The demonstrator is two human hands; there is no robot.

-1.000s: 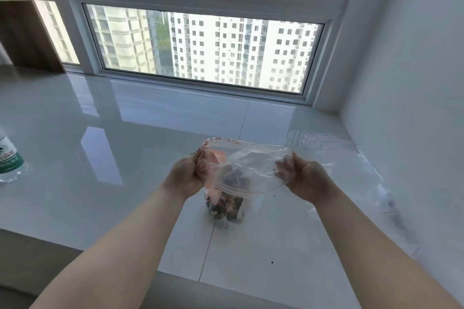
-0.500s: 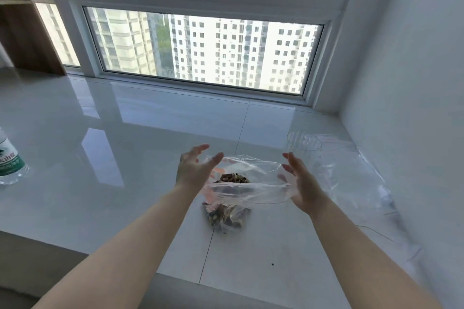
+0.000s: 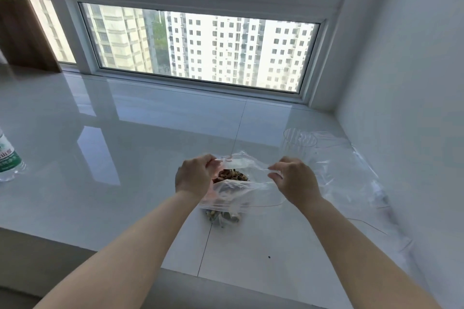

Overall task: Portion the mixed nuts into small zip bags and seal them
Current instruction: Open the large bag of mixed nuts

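Clear plastic cup (image 3: 298, 144) and water bottle (image 3: 8, 160) flank both hands (image 3: 194, 178) (image 3: 293, 180) pinching the nut bag (image 3: 241, 190).

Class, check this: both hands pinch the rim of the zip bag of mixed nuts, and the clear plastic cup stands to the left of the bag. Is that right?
One detail is wrong. In the head view the clear plastic cup stands to the right of the zip bag, beyond the right hand. The rest holds: left hand and right hand pinch the rim over the mixed nuts.

Bright window (image 3: 200, 47) backlight, glare on glossy sill (image 3: 100, 145), wide-angle edge distortion
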